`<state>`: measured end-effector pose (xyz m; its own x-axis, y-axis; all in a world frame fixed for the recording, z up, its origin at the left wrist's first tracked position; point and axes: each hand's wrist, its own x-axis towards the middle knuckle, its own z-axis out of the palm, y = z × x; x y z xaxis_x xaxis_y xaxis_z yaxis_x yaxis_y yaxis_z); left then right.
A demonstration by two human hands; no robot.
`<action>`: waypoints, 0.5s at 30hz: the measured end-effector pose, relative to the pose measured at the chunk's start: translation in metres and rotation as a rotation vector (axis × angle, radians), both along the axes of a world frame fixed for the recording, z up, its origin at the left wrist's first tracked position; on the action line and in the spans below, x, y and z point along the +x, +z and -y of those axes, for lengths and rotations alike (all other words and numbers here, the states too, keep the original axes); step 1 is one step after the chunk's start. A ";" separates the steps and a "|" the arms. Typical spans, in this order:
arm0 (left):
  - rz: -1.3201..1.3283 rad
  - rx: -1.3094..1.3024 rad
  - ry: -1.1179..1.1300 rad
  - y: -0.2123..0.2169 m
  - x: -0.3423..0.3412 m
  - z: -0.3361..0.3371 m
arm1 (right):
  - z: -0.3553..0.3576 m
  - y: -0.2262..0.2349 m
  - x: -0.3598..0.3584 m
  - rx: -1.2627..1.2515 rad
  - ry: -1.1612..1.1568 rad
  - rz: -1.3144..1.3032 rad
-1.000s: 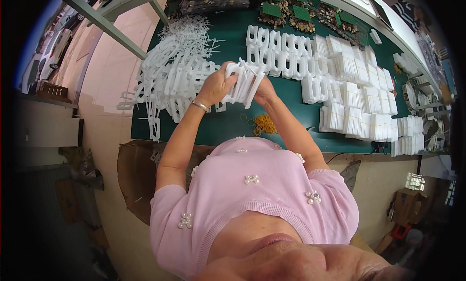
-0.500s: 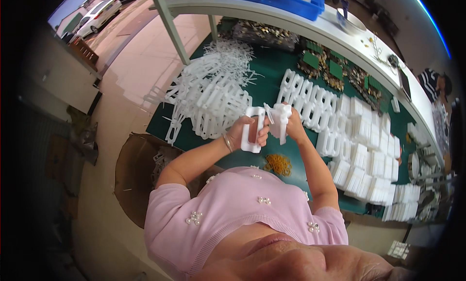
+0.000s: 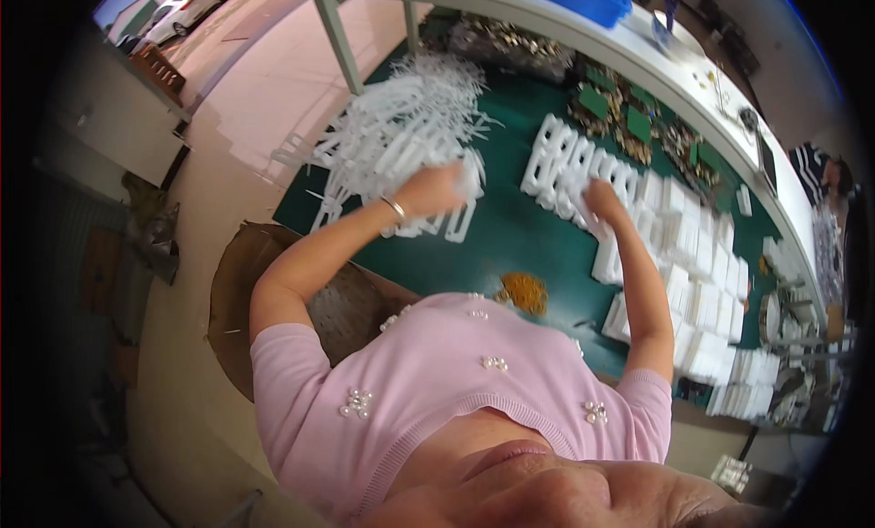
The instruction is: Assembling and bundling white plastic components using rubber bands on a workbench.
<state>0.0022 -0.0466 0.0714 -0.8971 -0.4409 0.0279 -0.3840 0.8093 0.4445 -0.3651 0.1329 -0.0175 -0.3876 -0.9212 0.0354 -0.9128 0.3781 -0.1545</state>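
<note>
Head view: neat white stacks point(image 3: 697, 295) at 3 o'clock on the desk point(image 3: 483, 254) look done; loose white frames point(image 3: 387, 136) at 10 o'clock remain. Left hand point(image 3: 435, 191) at loose frames, right hand point(image 3: 602, 200) at 2 o'clock; both blurred, can't tell opening or grip.

I take this for a workshop, not a home or an office. What tells me is the long green worktable point(image 3: 510, 241), loaded with identical parts in bulk: a heap of loose white plastic pieces point(image 3: 401, 127) on my left and packed rows of white pieces point(image 3: 702, 286) on my right, with a pile of small yellow bands point(image 3: 526, 294) at the near edge. Farther back I see small mixed parts with green panels point(image 3: 638, 124). Above runs 1 white shelf point(image 3: 652, 58) bearing 1 blue tray point(image 3: 588, 1). At upper left, I can see outdoors to 1 white car point(image 3: 187, 6).
</note>
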 end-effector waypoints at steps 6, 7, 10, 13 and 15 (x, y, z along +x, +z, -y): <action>-1.009 1.245 0.000 0.005 -0.029 0.020 | 0.008 0.030 0.131 -0.726 -0.038 2.499; -1.074 1.259 -0.035 -0.003 -0.044 0.008 | 0.010 0.033 0.158 -0.727 -0.038 2.618; -1.059 1.192 -0.131 -0.024 -0.063 -0.015 | 0.015 0.059 0.230 -0.754 -0.251 2.824; -0.920 0.817 -0.241 -0.029 -0.072 -0.034 | 0.022 0.047 0.230 -0.778 0.050 3.072; -0.895 0.888 -0.290 -0.036 -0.070 -0.037 | 0.021 0.044 0.218 -0.874 -0.001 3.107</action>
